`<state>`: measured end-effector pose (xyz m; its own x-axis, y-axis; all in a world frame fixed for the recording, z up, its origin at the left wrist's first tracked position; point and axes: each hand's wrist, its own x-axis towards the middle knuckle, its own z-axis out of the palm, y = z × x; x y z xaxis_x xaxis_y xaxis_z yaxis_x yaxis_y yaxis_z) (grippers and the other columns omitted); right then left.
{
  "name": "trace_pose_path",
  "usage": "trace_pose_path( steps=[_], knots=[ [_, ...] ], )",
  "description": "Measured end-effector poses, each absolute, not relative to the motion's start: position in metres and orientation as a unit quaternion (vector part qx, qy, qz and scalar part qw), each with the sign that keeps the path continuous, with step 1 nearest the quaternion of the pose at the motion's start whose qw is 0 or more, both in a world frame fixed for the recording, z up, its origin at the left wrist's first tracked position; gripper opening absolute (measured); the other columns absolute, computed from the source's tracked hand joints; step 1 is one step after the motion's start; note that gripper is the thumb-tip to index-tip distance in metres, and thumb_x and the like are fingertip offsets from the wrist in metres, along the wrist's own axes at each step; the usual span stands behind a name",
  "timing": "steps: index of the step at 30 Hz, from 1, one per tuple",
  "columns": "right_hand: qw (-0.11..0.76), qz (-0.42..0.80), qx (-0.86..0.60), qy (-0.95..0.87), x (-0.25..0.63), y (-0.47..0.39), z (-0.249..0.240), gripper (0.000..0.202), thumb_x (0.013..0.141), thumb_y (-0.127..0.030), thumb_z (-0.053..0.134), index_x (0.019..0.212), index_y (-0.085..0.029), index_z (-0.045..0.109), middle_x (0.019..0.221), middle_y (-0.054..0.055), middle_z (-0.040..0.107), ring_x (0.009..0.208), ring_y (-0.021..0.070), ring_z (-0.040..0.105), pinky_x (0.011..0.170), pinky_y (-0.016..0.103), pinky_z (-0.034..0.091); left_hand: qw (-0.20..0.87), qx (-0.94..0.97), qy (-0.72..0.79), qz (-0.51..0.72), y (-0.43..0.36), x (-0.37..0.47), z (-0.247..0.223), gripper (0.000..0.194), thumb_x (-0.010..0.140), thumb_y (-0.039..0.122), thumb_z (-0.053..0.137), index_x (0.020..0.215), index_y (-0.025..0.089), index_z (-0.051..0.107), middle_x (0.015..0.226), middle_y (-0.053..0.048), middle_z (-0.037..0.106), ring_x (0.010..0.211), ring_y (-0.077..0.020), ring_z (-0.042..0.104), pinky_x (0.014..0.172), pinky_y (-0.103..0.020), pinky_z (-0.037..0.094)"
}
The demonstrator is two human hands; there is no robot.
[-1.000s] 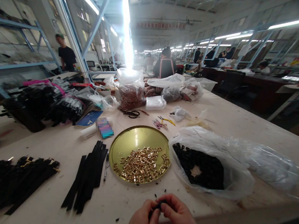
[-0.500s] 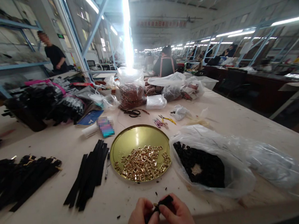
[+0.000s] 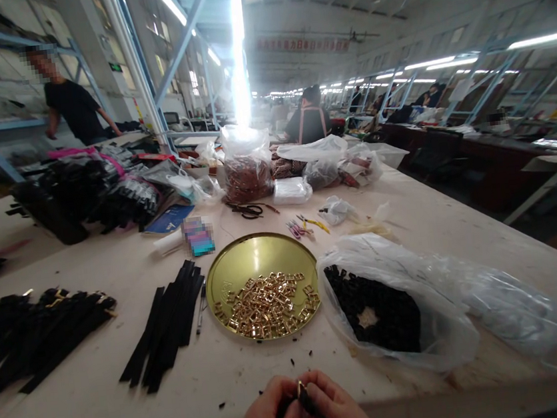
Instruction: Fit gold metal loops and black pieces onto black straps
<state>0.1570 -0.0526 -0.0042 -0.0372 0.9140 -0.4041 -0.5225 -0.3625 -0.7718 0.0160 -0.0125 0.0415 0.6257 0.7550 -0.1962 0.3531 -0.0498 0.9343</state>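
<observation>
Close to the table's front edge, my left hand (image 3: 268, 417) and my right hand (image 3: 342, 411) meet with fingertips pinched together. Both grip one short black strap (image 3: 312, 408), and a gold buckle (image 3: 301, 387) shows on it between the thumbs. Part of the strap is hidden by my fingers. Straight ahead is a round gold tray (image 3: 244, 258) with a heap of gold buckles (image 3: 270, 307) on it. On the right, a clear plastic bag (image 3: 451, 335) lies open around many small black pieces (image 3: 388, 310). Flat black straps (image 3: 172, 332) lie left of the tray.
A pen (image 3: 200, 312) rests beside the straps. More black straps with gold ends (image 3: 66, 337) lie far left. Scissors (image 3: 246, 210), yellow-handled snips (image 3: 316, 224) and bagged goods (image 3: 248, 172) are behind the tray. A person (image 3: 74, 108) stands at the back left.
My hands have drawn closer together and tipped the strap, so its right end now points down and the buckle faces up. The person at the back left has moved left, arms spread.
</observation>
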Motion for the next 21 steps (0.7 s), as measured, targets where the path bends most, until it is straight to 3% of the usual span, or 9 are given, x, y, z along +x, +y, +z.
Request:
trace_pose_path(
  steps=[3, 7, 15, 21],
  knots=[
    [0.518, 0.742, -0.392, -0.165, 0.152, -0.055, -0.007, 0.043, 0.053, -0.053, 0.075, 0.062, -0.016, 0.054, 0.045, -0.007, 0.049, 0.038, 0.0045, 0.038, 0.039, 0.018, 0.022, 0.541, 0.704, 0.429, 0.169, -0.013, 0.016, 0.036, 0.017, 0.08, 0.035, 0.041, 0.078, 0.019, 0.045, 0.063, 0.002, 0.051, 0.06, -0.014, 0.047, 0.057, -0.023, 0.035],
    [0.522, 0.763, -0.362, -0.118, 0.152, -0.059, -0.003, 0.04, 0.053, -0.044, 0.079, 0.057, -0.017, 0.05, 0.049, -0.007, 0.048, 0.044, 0.0051, 0.038, 0.044, 0.018, 0.026, 0.557, 0.702, 0.423, 0.133, -0.013, 0.017, 0.029, 0.018, 0.079, 0.036, 0.041, 0.075, 0.018, 0.046, 0.07, -0.001, 0.057, 0.065, -0.0159, 0.051, 0.059, -0.024, 0.037],
    [0.577, 0.654, -0.431, -0.232, 0.157, -0.058, -0.02, 0.038, 0.064, -0.051, 0.069, 0.063, -0.016, 0.052, 0.055, -0.005, 0.047, 0.052, 0.0079, 0.037, 0.051, 0.021, 0.029, 0.513, 0.709, 0.477, 0.082, -0.014, 0.019, 0.035, 0.009, 0.072, 0.025, 0.042, 0.072, 0.018, 0.048, 0.069, -0.001, 0.057, 0.066, -0.0159, 0.052, 0.058, -0.024, 0.035],
    [0.537, 0.68, -0.416, -0.275, 0.16, -0.06, -0.004, 0.036, 0.068, -0.049, 0.066, 0.064, -0.016, 0.051, 0.056, -0.005, 0.045, 0.054, 0.0093, 0.039, 0.053, 0.022, 0.03, 0.66, 0.609, 0.431, 0.082, -0.013, 0.025, 0.031, 0.025, 0.074, 0.042, 0.04, 0.07, 0.018, 0.046, 0.054, 0.004, 0.049, 0.052, -0.0126, 0.047, 0.05, -0.022, 0.032]
  ],
)
